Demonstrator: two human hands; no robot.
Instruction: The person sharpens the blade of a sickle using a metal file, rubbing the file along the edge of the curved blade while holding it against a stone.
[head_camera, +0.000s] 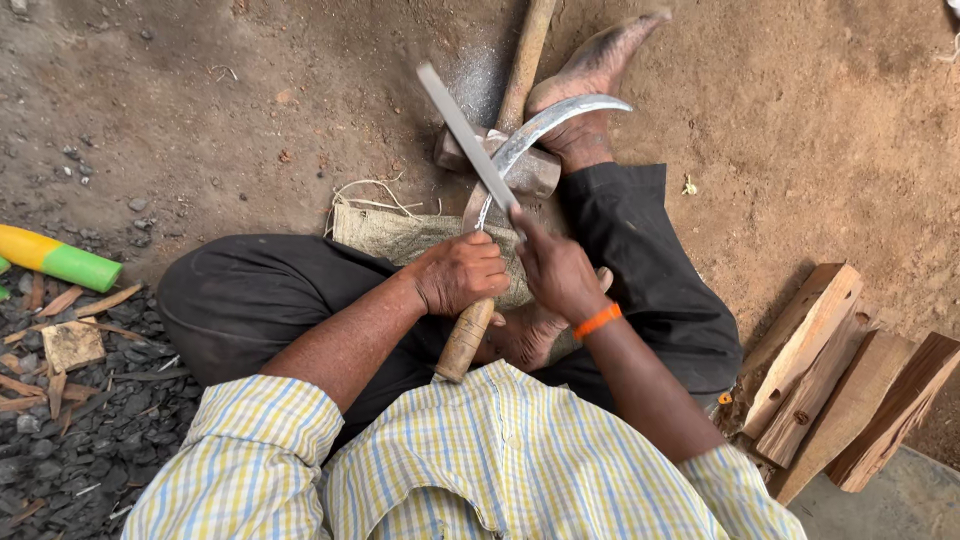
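While the left hand (462, 272) grips the curved steel sickle (545, 125) at frame centre, the right hand (560, 275), holding the flat grey file (465, 135), should stroke evenly along the edge.

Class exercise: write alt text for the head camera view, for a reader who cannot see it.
Seated on bare earth, a person's left hand grips a curved sickle by its wooden handle while the right hand lays a flat file across the blade.

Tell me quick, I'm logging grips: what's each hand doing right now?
Left hand: closed around the sickle, near where the blade meets its wooden handle.
Right hand: closed on the flat file, which lies across the blade.
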